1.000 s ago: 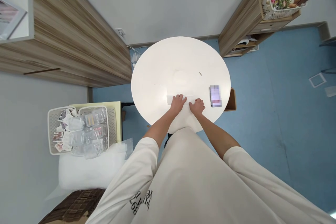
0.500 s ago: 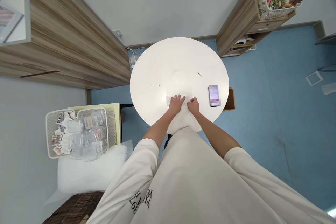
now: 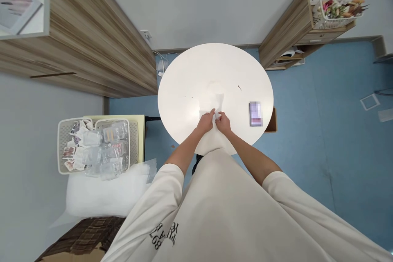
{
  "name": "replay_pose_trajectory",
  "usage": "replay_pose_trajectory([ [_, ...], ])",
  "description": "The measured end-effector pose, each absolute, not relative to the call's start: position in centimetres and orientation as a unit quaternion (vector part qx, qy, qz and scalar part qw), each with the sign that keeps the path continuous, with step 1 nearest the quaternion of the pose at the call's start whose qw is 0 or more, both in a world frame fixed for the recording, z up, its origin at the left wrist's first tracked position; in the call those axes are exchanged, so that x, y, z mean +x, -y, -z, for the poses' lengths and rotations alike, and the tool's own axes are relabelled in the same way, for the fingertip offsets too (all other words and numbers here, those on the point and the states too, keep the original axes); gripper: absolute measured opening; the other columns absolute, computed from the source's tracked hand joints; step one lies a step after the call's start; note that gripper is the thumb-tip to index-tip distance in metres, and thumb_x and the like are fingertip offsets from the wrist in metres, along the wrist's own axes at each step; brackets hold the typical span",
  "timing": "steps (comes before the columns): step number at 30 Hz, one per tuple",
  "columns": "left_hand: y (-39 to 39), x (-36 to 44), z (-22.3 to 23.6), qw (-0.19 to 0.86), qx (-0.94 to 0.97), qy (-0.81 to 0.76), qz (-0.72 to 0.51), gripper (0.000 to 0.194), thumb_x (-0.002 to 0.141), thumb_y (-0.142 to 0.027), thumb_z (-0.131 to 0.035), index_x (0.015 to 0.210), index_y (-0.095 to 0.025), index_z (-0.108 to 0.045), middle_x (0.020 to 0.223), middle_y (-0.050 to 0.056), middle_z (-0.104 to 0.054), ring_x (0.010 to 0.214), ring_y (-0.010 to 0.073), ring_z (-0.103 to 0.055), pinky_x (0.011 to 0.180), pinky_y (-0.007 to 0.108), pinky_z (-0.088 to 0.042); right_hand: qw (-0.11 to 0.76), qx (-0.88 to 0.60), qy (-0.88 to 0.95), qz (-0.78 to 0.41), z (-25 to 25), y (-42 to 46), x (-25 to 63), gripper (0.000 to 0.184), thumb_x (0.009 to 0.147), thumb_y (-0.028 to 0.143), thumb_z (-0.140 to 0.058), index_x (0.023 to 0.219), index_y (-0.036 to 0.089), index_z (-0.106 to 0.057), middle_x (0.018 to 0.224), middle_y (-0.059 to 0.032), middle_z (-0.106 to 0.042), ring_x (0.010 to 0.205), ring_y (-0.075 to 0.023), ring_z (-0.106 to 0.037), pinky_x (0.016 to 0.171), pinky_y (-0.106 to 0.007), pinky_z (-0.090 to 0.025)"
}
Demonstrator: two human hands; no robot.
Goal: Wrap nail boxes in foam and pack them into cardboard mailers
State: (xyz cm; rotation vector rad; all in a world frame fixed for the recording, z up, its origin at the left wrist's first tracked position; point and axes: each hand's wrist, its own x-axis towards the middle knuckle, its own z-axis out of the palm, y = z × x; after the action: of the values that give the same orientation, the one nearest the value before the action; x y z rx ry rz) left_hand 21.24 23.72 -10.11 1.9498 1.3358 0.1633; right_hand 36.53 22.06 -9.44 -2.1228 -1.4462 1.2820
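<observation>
A thin white sheet (image 3: 218, 100), probably paper, lies on the round white table (image 3: 184, 69) near its front. Its pale colour blends with the tabletop, so its edges are hard to follow. One side of it is lifted and bent upward. My left hand (image 3: 205, 122) pinches the sheet's near part with thumb and fingers. Close beside it, my right hand (image 3: 224, 123) has its fingers curled on the same sheet, a small gap away. To the right lies a phone-shaped flat thing (image 3: 256, 114) with a blurred purple face.
On the left, a white basket (image 3: 63, 147) with clear packets and printed cards stands on a yellowish table (image 3: 141, 139). White wrapping sheets (image 3: 104, 196) lie below it. Wooden cabinets (image 3: 116, 37) flank the wall. A brown box (image 3: 272, 123) sits under the table's right edge.
My right hand has moved left toward my left hand and its fingers have closed on the sheet. The sheet, flat before, now has a raised, bent part. My left hand has gone from lying flat to pinching.
</observation>
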Motion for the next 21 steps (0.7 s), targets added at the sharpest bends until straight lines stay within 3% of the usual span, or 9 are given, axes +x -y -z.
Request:
replay_pose_trajectory([
  [7, -22.8, 20.5, 10.1, 0.43, 0.718, -0.532, -0.131, 0.082, 0.082, 0.0, -0.041, 0.158, -0.023, -0.02, 0.157, 0.013, -0.041, 0.13, 0.0239, -0.056, 0.095, 0.042, -0.054, 0.108, -0.72, 0.554, -0.404, 9.2, -21.9, 36.2, 0.045, 0.095, 0.024, -0.041, 0.138, 0.022, -0.05, 0.105, -0.007, -0.068, 0.095, -0.0223, -0.063, 0.083, -0.035, -0.051],
  [12, -22.0, 19.7, 9.9, 0.371, 0.69, -0.603, -0.153, 0.06, 0.088, -0.005, -0.041, 0.147, -0.02, -0.039, 0.147, 0.013, -0.051, 0.129, 0.0258, -0.055, 0.104, 0.045, -0.049, 0.055, -0.699, 0.602, -0.382, 9.6, -22.3, 35.7, 0.046, 0.095, 0.019, -0.044, 0.141, 0.022, -0.048, 0.117, -0.0102, -0.063, 0.1, -0.0238, -0.062, 0.089, -0.036, -0.049],
  [15, -21.8, 18.8, 10.0, 0.325, 0.628, -0.696, -0.122, 0.049, 0.094, -0.015, -0.045, 0.143, -0.019, -0.042, 0.146, 0.015, -0.051, 0.132, 0.029, -0.052, 0.107, 0.046, -0.046, 0.02, -0.693, 0.63, -0.349, 10.1, -22.3, 35.3, 0.047, 0.097, 0.021, -0.045, 0.144, 0.022, -0.045, 0.123, -0.0125, -0.058, 0.098, -0.0248, -0.062, 0.086, -0.035, -0.049],
  [21, -22.5, 18.0, 10.8, 0.379, 0.511, -0.771, -0.026, 0.039, 0.097, -0.035, -0.051, 0.134, -0.022, -0.046, 0.13, 0.014, -0.062, 0.123, 0.0267, -0.06, 0.098, 0.041, -0.048, -0.001, -0.684, 0.668, -0.294, 10.5, -21.3, 34.8, 0.05, 0.1, 0.019, -0.039, 0.15, 0.023, -0.04, 0.133, -0.0141, -0.049, 0.104, -0.0255, -0.057, 0.085, -0.034, -0.046],
])
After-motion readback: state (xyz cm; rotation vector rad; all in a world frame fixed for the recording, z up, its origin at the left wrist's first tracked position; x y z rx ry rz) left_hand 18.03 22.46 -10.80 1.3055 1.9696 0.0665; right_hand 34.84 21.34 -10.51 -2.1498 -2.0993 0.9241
